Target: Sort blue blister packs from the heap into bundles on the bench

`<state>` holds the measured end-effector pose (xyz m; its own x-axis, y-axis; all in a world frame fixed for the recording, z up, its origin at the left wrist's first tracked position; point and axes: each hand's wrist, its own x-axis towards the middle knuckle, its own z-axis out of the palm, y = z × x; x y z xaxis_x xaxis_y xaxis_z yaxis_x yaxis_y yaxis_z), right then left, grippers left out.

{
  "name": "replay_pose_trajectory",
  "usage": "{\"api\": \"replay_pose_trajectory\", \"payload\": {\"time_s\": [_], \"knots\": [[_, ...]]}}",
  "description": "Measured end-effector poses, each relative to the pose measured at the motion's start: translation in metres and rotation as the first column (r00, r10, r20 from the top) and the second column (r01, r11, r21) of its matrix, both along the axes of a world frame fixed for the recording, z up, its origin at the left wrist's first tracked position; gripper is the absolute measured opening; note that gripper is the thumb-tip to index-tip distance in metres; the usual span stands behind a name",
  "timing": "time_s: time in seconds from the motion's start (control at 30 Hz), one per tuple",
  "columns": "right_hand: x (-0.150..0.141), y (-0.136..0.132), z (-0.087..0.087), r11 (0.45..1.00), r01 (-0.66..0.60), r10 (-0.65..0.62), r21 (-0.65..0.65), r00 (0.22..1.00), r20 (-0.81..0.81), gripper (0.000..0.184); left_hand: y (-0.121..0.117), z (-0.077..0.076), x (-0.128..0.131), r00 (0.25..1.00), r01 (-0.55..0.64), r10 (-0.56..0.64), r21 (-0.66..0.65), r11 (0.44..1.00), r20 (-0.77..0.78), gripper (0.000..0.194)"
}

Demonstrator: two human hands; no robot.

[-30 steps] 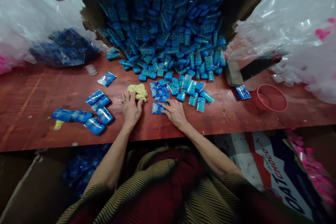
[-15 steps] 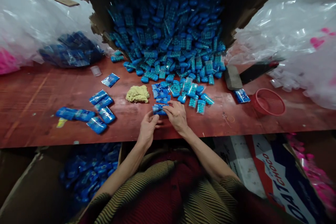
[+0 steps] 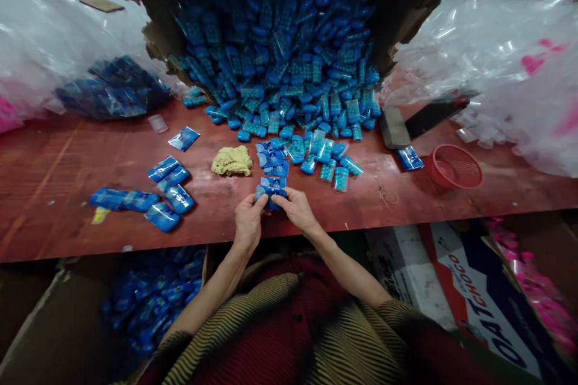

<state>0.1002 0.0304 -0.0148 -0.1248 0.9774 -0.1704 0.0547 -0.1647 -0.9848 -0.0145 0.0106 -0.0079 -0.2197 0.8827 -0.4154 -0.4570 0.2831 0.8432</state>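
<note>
Near the table's front edge I hold a small blue printed sleeve (image 3: 271, 190) between both hands. My left hand (image 3: 248, 216) pinches its left side with thumb and fingers. On the other side, my right hand (image 3: 298, 209) grips the right edge, thumb on top. Whether anything is inside the sleeve I cannot tell. Just beyond lie several flat blue sleeves (image 3: 272, 157) in an overlapping row. Beside them a crumpled yellow cloth (image 3: 232, 160) rests on the table. To the right are loose clear containers with blue caps and blue balls (image 3: 341, 178).
A torn cardboard box (image 3: 418, 3) spills a large heap of blue containers (image 3: 289, 72) onto the red table (image 3: 112, 159). Wrapped blue packs (image 3: 161, 216) lie left. A red basket (image 3: 455, 168) and a grey block (image 3: 394, 127) stand right. Below the edge are blue packs (image 3: 153, 295).
Both hands have drawn slightly toward me, and the right has shifted from the sleeve's upper side to its right edge. The view has turned a little.
</note>
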Motion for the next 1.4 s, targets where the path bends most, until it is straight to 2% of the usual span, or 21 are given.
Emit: {"api": "replay_pose_trajectory", "payload": {"time_s": [0.17,0.3,0.37,0.47,0.5,0.53,0.57,0.63,0.7,0.77,0.87,0.93,1.0,1.13,1.2,1.27,1.33,1.37,1.4], "knots": [[-0.009,-0.007,0.002,0.993,0.048,-0.073,0.111,0.97,0.231,0.031,0.005,-0.011,0.003,0.997,-0.04,0.038,-0.014,0.999,-0.071,0.028],[-0.011,-0.008,0.006,0.984,0.043,-0.092,0.174,0.955,0.283,0.035,0.007,-0.003,0.004,0.999,-0.042,0.041,-0.023,0.999,-0.019,0.031],[-0.006,-0.007,0.011,0.984,0.003,-0.052,0.176,0.961,0.273,0.034,0.008,0.004,0.0,0.996,0.046,-0.044,-0.025,0.999,0.075,0.034],[0.011,0.002,0.023,0.973,-0.136,0.07,0.185,0.943,0.324,0.035,0.007,0.011,-0.009,0.963,0.212,-0.201,-0.044,0.976,0.18,0.033],[0.018,0.007,0.027,0.969,-0.158,0.07,0.19,0.913,0.403,0.036,0.007,0.012,-0.012,0.955,0.233,-0.217,-0.063,0.97,0.2,0.032],[0.026,0.014,0.03,0.969,-0.132,0.009,0.208,0.861,0.508,0.034,0.006,0.012,-0.013,0.954,0.231,-0.207,-0.092,0.969,0.218,0.029],[0.033,0.021,0.032,0.968,-0.072,-0.095,0.241,0.782,0.616,0.03,0.006,0.011,-0.014,0.955,0.212,-0.177,-0.129,0.969,0.238,0.027],[0.043,0.037,0.031,0.956,-0.009,-0.239,0.294,0.562,0.792,0.028,0.005,0.01,-0.014,0.953,0.168,-0.103,-0.215,0.962,0.285,0.021],[0.049,0.048,0.025,0.961,-0.015,-0.248,0.275,0.392,0.886,0.028,0.004,0.011,-0.013,0.938,0.163,-0.06,-0.282,0.945,0.34,0.018],[0.05,0.05,0.018,0.968,-0.057,-0.216,0.244,0.306,0.927,0.024,0.003,0.014,-0.012,0.916,0.185,-0.047,-0.315,0.931,0.399,0.018],[0.051,0.039,0.014,0.964,-0.126,-0.193,0.234,0.272,0.943,0.018,0.001,0.017,-0.013,0.889,0.208,-0.036,-0.331,0.92,0.457,0.021],[0.052,0.031,0.014,0.965,-0.123,-0.187,0.232,0.3,0.936,0.018,0.001,0.018,-0.013,0.883,0.211,-0.028,-0.342,0.916,0.469,0.022],[0.052,0.028,0.013,0.971,-0.066,-0.195,0.23,0.337,0.921,0.019,0.0,0.016,-0.011,0.884,0.204,-0.019,-0.348,0.915,0.468,0.024],[0.05,0.037,0.006,0.968,0.011,-0.236,0.251,0.382,0.893,0.02,0.0,0.014,-0.006,0.9,0.156,0.007,-0.337,0.929,0.435,0.025],[0.052,0.043,0.003,0.963,0.035,-0.25,0.269,0.496,0.832,0.018,0.0,0.014,-0.005,0.904,0.14,0.017,-0.334,0.932,0.427,0.025],[0.057,0.044,0.004,0.965,0.111,-0.245,0.239,0.714,0.656,0.015,-0.001,0.015,-0.005,0.901,0.135,0.022,-0.328,0.935,0.433,0.025],[0.063,0.04,0.009,0.983,0.166,-0.183,0.079,0.933,0.311,0.016,-0.001,0.015,-0.006,0.9,0.125,0.026,-0.315,0.941,0.436,0.024],[0.066,0.035,0.013,0.989,0.145,-0.141,-0.031,0.985,0.103,0.018,-0.001,0.015,-0.006,0.901,0.118,0.028,-0.307,0.944,0.432,0.023],[0.068,0.029,0.018,0.987,0.093,-0.105,-0.13,0.991,-0.088,0.02,-0.001,0.014,-0.006,0.904,0.111,0.029,-0.3,0.948,0.427,0.022]]}}
